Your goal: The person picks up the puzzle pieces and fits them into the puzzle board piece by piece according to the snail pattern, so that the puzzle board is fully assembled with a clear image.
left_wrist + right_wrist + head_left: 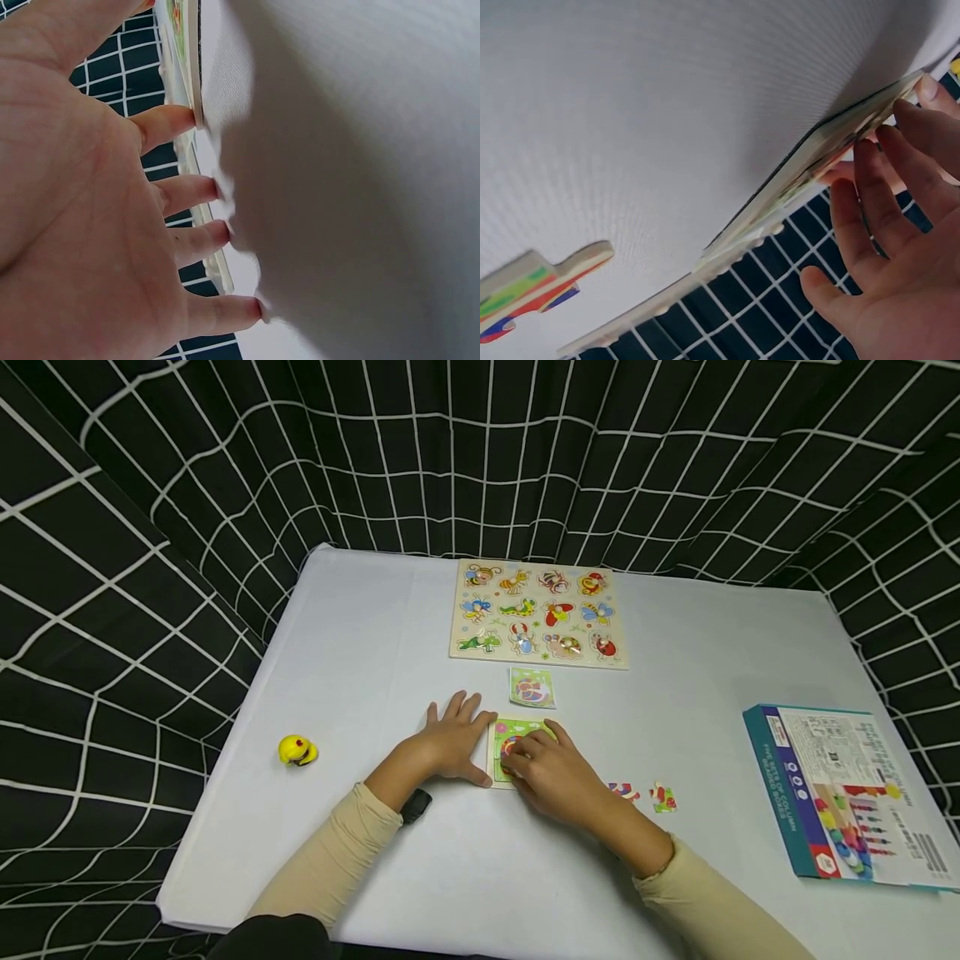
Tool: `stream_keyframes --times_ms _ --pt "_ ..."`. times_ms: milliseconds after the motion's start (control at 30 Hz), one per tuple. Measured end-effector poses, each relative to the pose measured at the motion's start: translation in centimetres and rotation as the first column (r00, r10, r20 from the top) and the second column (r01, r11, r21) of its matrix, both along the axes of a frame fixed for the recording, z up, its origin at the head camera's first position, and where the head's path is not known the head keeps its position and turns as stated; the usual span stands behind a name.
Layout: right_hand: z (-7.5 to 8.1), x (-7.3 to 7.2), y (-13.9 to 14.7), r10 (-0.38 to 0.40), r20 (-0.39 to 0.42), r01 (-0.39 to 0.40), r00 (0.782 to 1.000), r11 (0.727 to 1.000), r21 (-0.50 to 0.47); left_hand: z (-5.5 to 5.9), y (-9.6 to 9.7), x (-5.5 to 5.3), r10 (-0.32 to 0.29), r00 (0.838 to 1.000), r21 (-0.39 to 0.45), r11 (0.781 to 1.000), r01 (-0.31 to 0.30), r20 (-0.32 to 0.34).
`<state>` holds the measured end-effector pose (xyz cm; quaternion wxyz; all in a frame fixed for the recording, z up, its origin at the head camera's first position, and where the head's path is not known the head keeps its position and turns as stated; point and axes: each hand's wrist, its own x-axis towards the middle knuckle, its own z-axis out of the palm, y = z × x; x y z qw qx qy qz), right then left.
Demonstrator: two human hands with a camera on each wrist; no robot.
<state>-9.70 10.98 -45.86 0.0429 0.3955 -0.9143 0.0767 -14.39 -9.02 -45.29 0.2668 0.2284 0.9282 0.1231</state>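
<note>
A small square wooden jigsaw board (pixel 491 752) with a green picture lies flat before me, partly covered by my right hand. My left hand (pixel 452 742) spreads its fingers on the table at the board's left side; the thumb and index finger touch its edge. In the left wrist view, the board's edge (pixel 196 75) meets a fingertip. My right hand (pixel 558 777) reaches over the board, its loosely bent fingertips resting on the picture. No piece shows pinched in the right wrist view. Two loose jigsaw pieces, a red-and-purple one (pixel 622 791) and a green-and-red one (pixel 663 797), lie to the right.
A picture card (pixel 532 687) lies just beyond the board. Farther back is an insect peg puzzle (pixel 538 613). A yellow toy (pixel 297 750) sits at the left, and a flat teal-edged box (pixel 855 793) at the right. Gridded black curtains (pixel 510 460) surround the white table (pixel 360 643).
</note>
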Motion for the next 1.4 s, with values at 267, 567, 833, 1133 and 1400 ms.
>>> stream_keyframes --times_ms 267,567,833,1133,1400 --pt "0.0 -0.1 -0.1 -0.003 -0.011 0.003 1.000 1.000 -0.016 0.1 0.1 -0.1 -0.005 1.000 -0.012 1.000 0.005 -0.003" --pt "0.5 0.1 0.6 0.019 0.095 -0.016 0.995 0.999 -0.031 -0.1 0.0 0.0 0.004 1.000 0.001 1.000 -0.004 -0.005" --pt "1.5 0.9 5.3 -0.114 0.192 0.123 0.975 0.992 -0.036 0.0 0.1 0.1 0.004 1.000 0.007 1.000 -0.004 -0.007" --pt "1.0 2.7 10.5 -0.277 0.207 0.283 0.938 0.959 0.000 -0.1 -0.2 0.2 0.011 1.000 0.006 1.000 -0.011 -0.014" --pt "0.5 3.5 12.1 -0.322 0.224 0.331 0.920 0.944 -0.004 0.0 0.1 0.3 0.015 1.000 0.016 1.000 -0.014 -0.011"
